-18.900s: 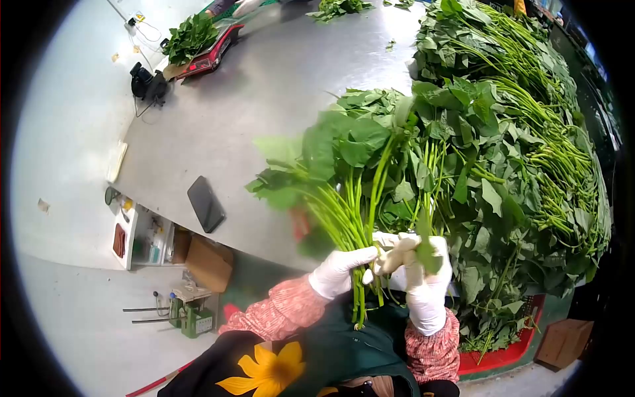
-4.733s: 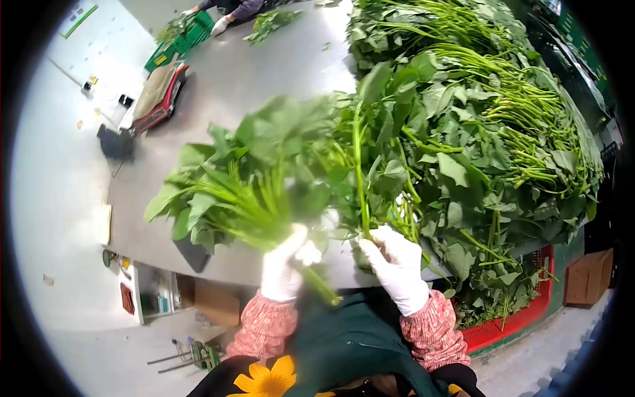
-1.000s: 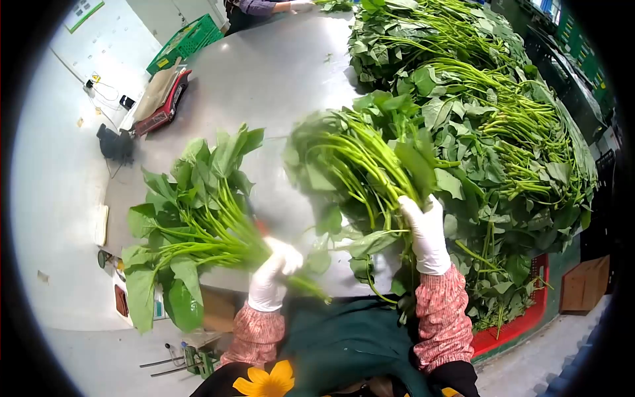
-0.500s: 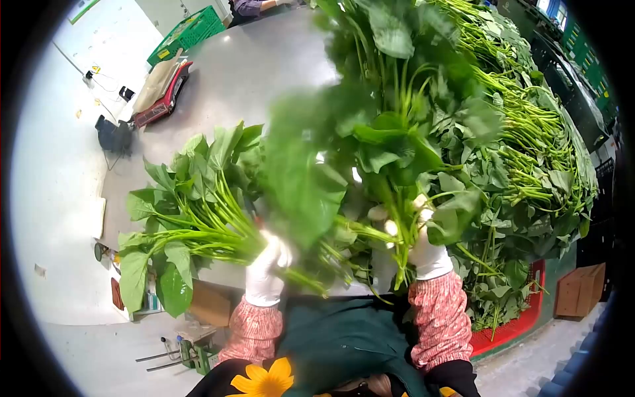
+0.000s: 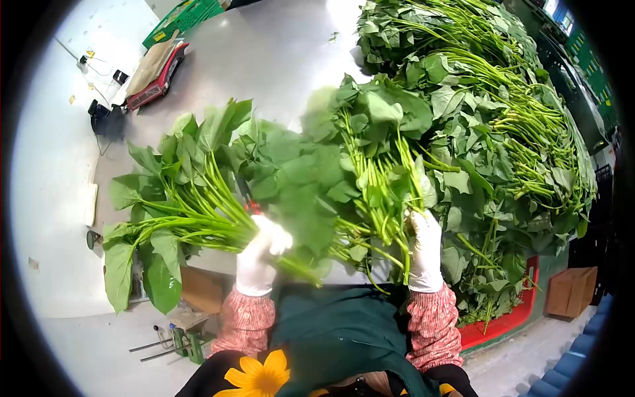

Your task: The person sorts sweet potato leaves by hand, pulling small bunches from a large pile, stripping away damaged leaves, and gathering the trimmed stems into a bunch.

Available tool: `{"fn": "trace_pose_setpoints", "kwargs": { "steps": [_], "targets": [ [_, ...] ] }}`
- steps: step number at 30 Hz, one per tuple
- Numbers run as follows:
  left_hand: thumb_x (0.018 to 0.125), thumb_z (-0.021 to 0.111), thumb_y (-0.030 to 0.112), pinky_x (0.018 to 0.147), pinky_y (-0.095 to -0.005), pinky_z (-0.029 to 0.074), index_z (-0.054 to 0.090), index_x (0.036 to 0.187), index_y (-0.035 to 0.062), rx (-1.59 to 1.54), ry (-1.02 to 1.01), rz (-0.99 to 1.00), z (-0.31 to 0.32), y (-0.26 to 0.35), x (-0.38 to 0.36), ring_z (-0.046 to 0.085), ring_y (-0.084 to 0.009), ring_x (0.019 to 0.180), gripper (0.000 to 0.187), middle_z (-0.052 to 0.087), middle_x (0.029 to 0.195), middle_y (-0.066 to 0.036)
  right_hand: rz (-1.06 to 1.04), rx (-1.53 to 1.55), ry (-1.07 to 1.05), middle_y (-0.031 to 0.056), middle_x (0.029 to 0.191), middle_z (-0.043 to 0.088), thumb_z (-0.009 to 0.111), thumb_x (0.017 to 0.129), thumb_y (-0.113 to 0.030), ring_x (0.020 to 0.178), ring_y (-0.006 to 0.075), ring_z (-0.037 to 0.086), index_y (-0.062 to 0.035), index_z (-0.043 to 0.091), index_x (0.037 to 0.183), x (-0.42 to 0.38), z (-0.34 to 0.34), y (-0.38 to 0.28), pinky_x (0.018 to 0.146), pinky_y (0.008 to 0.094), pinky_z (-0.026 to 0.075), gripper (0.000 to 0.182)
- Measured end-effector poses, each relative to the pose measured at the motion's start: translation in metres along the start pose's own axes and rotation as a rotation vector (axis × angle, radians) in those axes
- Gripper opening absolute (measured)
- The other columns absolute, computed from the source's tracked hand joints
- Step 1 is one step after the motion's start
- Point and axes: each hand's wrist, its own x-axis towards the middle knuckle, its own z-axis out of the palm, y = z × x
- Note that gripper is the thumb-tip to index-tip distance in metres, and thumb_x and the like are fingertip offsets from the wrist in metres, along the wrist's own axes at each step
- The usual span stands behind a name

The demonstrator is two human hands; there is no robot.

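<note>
My left hand (image 5: 263, 248), in a white glove, is closed round the stems of a bunch of leafy greens (image 5: 198, 205). The leaves of that bunch fan out to the left. Just above this hand shows a red-and-dark tool (image 5: 252, 204), mostly hidden by greens. My right hand (image 5: 425, 248), gloved too, has its fingers curled at the lower stems of another bunch of long-stemmed greens (image 5: 380, 178). Blurred leaves (image 5: 297, 192) fill the space between my hands, and loose stems (image 5: 360, 245) lie in front of me.
A large heap of greens (image 5: 489, 126) covers the right side of the metal table (image 5: 264, 59). Below it is a red crate (image 5: 493, 331). A red scale (image 5: 157, 78) and a green crate (image 5: 178, 23) stand at the back left. A cardboard box (image 5: 570, 291) is at right.
The greens at my right hand, raised and blurred before, are now lower, near the table. My left hand has shifted slightly up and left with its bunch.
</note>
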Motion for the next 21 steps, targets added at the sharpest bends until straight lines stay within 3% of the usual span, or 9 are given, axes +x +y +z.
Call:
{"fn": "trace_pose_setpoints", "kwargs": {
  "steps": [6, 9, 10, 12, 13, 14, 16, 17, 21],
  "targets": [
    [0.095, 0.056, 0.015, 0.063, -0.0316, 0.038, 0.046, 0.080, 0.0111, 0.037, 0.073, 0.006, 0.006, 0.005, 0.001, 0.041, -0.0138, 0.059, 0.018, 0.041, 0.061, 0.002, 0.001, 0.617, -0.093, 0.0080, 0.105, 0.065, 0.060, 0.097, -0.024, 0.095, 0.0169, 0.063, -0.0039, 0.060, 0.115, 0.009, 0.012, -0.025, 0.084, 0.0337, 0.056, 0.027],
    [0.096, 0.055, 0.015, 0.063, -0.0318, 0.038, 0.046, 0.080, 0.0112, 0.059, 0.080, 0.036, 0.009, 0.007, 0.002, 0.041, -0.0139, 0.059, 0.019, 0.041, 0.061, 0.001, 0.192, 0.362, 0.051, 0.0058, 0.090, 0.062, 0.046, 0.102, -0.039, 0.084, 0.0153, 0.060, -0.0010, 0.060, 0.110, 0.011, 0.022, -0.036, 0.079, 0.0333, 0.055, 0.042],
    [0.096, 0.055, 0.015, 0.063, -0.0319, 0.038, 0.046, 0.080, 0.0112, 0.059, 0.085, 0.038, 0.009, 0.008, 0.002, 0.041, -0.0139, 0.059, 0.019, 0.040, 0.062, 0.001, 0.211, -0.079, -0.040, 0.0046, 0.085, 0.063, 0.045, 0.103, -0.041, 0.074, 0.0161, 0.058, 0.0013, 0.062, 0.103, 0.018, 0.002, -0.025, 0.070, 0.0300, 0.050, 0.046],
    [0.096, 0.054, 0.014, 0.064, -0.0320, 0.038, 0.045, 0.080, 0.0112, 0.058, 0.098, 0.043, 0.006, 0.010, 0.002, 0.041, -0.0141, 0.058, 0.018, 0.040, 0.062, 0.001, 0.031, -0.158, 0.005, 0.0076, 0.081, 0.064, 0.045, 0.103, -0.037, 0.065, 0.0201, 0.054, 0.0028, 0.064, 0.099, 0.011, -0.003, 0.008, 0.062, 0.0303, 0.045, 0.044],
    [0.096, 0.054, 0.014, 0.064, -0.0321, 0.038, 0.045, 0.081, 0.0113, 0.047, 0.107, 0.017, 0.007, 0.013, 0.002, 0.041, -0.0141, 0.059, 0.018, 0.040, 0.062, 0.002, -0.155, -0.604, -0.053, 0.0145, 0.086, 0.066, 0.049, 0.102, -0.030, 0.064, 0.0258, 0.055, 0.0034, 0.063, 0.101, 0.004, -0.006, -0.001, 0.063, 0.0340, 0.046, 0.036],
    [0.097, 0.053, 0.014, 0.064, -0.0322, 0.038, 0.045, 0.081, 0.0114, 0.093, 0.074, 0.066, 0.002, 0.013, 0.003, 0.041, -0.0139, 0.059, 0.018, 0.040, 0.062, 0.002, -0.160, -0.766, -0.063, 0.0211, 0.094, 0.066, 0.056, 0.097, -0.024, 0.075, 0.0293, 0.062, 0.0006, 0.063, 0.111, -0.010, -0.008, -0.015, 0.070, 0.0368, 0.049, 0.029],
    [0.097, 0.053, 0.014, 0.064, -0.0321, 0.038, 0.045, 0.081, 0.0114, 0.093, 0.125, 0.036, 0.003, 0.019, 0.003, 0.040, -0.0134, 0.059, 0.018, 0.039, 0.062, 0.002, -0.240, -1.040, 0.015, 0.0203, 0.105, 0.068, 0.062, 0.094, -0.021, 0.091, 0.0261, 0.068, 0.0022, 0.057, 0.124, -0.035, 0.007, -0.050, 0.080, 0.0337, 0.052, 0.038],
    [0.097, 0.053, 0.014, 0.064, -0.0317, 0.037, 0.044, 0.081, 0.0114, 0.082, 0.098, 0.067, 0.001, 0.020, 0.005, 0.040, -0.0130, 0.058, 0.018, 0.039, 0.062, 0.002, -0.627, -1.174, 0.115, 0.0212, 0.110, 0.067, 0.068, 0.090, -0.020, 0.094, 0.0303, 0.068, 0.0034, 0.056, 0.126, -0.036, -0.001, -0.042, 0.081, 0.0338, 0.053, 0.046],
    [0.096, 0.053, 0.013, 0.064, -0.0312, 0.037, 0.044, 0.081, 0.0111, 0.049, 0.069, 0.073, 0.004, 0.021, 0.005, 0.040, -0.0131, 0.058, 0.018, 0.039, 0.061, 0.002, -0.826, -1.017, -0.131, 0.0206, 0.109, 0.066, 0.074, 0.082, -0.022, 0.089, 0.0313, 0.067, 0.0036, 0.056, 0.126, -0.044, 0.039, -0.066, 0.079, 0.0367, 0.053, 0.054]
  ]
}}
